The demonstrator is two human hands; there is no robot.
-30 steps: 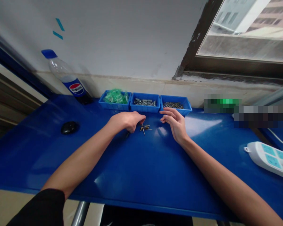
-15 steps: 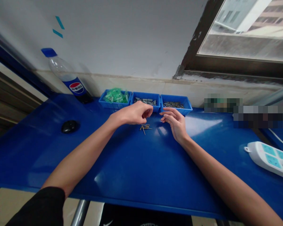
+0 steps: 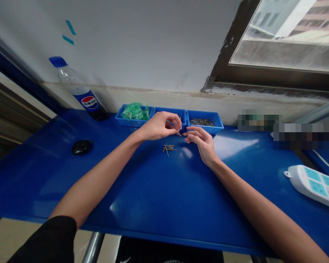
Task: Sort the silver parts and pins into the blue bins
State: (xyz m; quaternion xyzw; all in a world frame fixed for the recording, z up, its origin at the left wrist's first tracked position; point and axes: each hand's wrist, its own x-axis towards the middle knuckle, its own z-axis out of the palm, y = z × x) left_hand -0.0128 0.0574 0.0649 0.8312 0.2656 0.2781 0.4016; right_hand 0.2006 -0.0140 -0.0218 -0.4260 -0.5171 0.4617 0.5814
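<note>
My left hand [image 3: 166, 126] is closed in a pinch on a small brass-coloured screw [image 3: 180, 135], which points down from the fingertips. Just to its right, my right hand [image 3: 203, 142] has its fingers loosely bent and apart, close to the screw's lower end, with nothing visible in them. Below both hands a small pile of brass-coloured screws [image 3: 169, 147] lies on the blue table [image 3: 164, 197]. Behind my right hand stands a blue bin [image 3: 218, 128] full of thin metal screws. The middle blue bin [image 3: 170, 110] is largely covered by my left hand.
A third blue bin [image 3: 120, 121] at the left holds green plastic packets [image 3: 135, 110]. Further left are a cola bottle [image 3: 89, 100] against the wall and a black mouse [image 3: 81, 147]. A white power strip [image 3: 312, 182] lies at the right.
My left hand has moved slightly right and up, towards my right hand, and a screw now shows at its fingertips. The right hand has shifted a little left.
</note>
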